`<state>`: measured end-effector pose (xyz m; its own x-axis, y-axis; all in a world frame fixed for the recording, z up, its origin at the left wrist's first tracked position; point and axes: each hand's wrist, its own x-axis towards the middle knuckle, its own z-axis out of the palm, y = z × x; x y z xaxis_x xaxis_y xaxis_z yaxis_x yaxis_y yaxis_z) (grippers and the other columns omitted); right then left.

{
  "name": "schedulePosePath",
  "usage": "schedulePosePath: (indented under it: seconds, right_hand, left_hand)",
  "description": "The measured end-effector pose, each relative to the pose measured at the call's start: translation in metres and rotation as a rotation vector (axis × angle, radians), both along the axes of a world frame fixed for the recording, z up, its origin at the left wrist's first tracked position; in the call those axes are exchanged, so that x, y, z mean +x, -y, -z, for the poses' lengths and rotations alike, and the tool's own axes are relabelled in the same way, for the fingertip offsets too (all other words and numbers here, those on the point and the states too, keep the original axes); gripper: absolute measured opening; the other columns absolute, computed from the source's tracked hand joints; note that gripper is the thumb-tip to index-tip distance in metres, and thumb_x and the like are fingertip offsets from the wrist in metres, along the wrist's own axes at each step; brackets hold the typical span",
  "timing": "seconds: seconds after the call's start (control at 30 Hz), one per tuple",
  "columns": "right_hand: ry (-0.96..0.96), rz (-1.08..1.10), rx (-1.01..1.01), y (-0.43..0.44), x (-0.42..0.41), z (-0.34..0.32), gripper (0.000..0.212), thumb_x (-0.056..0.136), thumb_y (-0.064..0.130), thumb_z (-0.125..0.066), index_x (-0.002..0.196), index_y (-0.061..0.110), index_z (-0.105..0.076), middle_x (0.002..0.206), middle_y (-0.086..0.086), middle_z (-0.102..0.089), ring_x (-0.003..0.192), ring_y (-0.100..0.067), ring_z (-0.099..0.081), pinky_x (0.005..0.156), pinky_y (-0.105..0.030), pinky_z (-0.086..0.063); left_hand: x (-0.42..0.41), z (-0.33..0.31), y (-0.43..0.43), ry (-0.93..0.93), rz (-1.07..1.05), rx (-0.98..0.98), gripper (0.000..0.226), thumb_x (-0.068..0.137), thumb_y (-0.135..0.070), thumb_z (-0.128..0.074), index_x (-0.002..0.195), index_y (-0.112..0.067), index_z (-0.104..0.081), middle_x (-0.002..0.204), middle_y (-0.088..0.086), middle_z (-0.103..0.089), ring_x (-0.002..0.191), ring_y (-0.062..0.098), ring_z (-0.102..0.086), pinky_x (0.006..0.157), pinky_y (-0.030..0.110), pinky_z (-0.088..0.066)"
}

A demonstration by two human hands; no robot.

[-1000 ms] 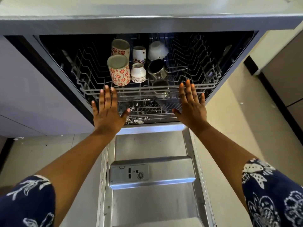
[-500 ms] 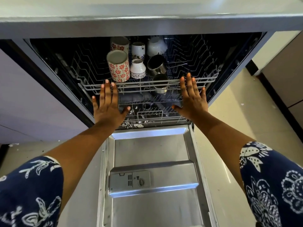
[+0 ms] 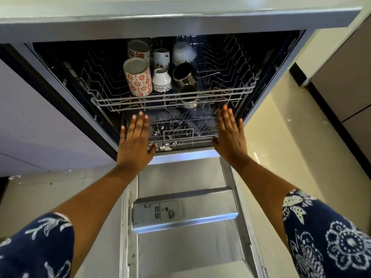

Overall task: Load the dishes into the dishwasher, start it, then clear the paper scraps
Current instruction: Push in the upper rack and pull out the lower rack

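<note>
Upper rack (image 3: pixel 170 99) has slid back into the dishwasher (image 3: pixel 62 91) since a second ago. Left hand (image 3: pixel 135 143) and right hand (image 3: pixel 230 135) now sit below its front rail, fingers straight and spread, gripping nothing, in front of the lower rack (image 3: pixel 178 135); contact unclear. Push evenly with both palms so the racks seat straight, then lift the door (image 3: pixel 180 257); the upper rack holds floral mugs (image 3: pixel 138 77), small white cups (image 3: pixel 161 80), steel cups (image 3: pixel 183 74) and a white bowl (image 3: pixel 183 53), lower rack contents too dark to tell.

Bright light from the right glares on the floor (image 3: pixel 281 137); dim dishwasher (image 3: pixel 60 63) interior, edges bowed.
</note>
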<state>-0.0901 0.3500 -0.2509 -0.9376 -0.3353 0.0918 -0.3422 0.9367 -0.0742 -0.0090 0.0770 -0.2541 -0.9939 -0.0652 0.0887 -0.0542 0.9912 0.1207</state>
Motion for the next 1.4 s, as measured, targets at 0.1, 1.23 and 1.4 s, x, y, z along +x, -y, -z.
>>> schedulePosePath:
  seconds: [0.1,1.23,1.4]
  right_hand:
    - [0.268,0.013,0.136,-0.007,0.014,0.051,0.08,0.092,0.032,-0.052,0.151,0.013,-0.002,0.158,-0.008,0.008,0.146,-0.023,0.007,0.118,-0.046,-0.003]
    - [0.35,0.025,0.096,0.017,0.027,0.188,0.072,0.086,0.021,-0.058,0.147,0.014,-0.019,0.154,-0.009,-0.021,0.145,-0.025,-0.01,0.116,-0.049,-0.009]
    - [0.427,0.008,0.12,0.0,0.08,0.182,0.074,0.086,0.023,-0.058,0.147,0.014,-0.017,0.154,-0.006,-0.021,0.145,-0.024,-0.01,0.115,-0.05,-0.009]
  left_hand:
    - [0.006,0.045,-0.009,0.184,0.004,-0.006,0.083,0.093,-0.041,-0.05,0.152,-0.013,0.001,0.159,0.008,0.007,0.146,0.024,0.008,0.118,0.049,0.0]
    - [0.021,0.193,-0.028,0.444,-0.172,0.069,0.081,0.09,-0.058,-0.045,0.151,-0.021,-0.007,0.16,0.004,0.0,0.147,0.026,0.001,0.117,0.048,-0.008]
    - [0.079,0.196,-0.038,0.475,-0.158,0.104,0.081,0.09,-0.056,-0.047,0.151,-0.024,-0.005,0.16,0.003,0.003,0.147,0.026,0.005,0.117,0.049,-0.005]
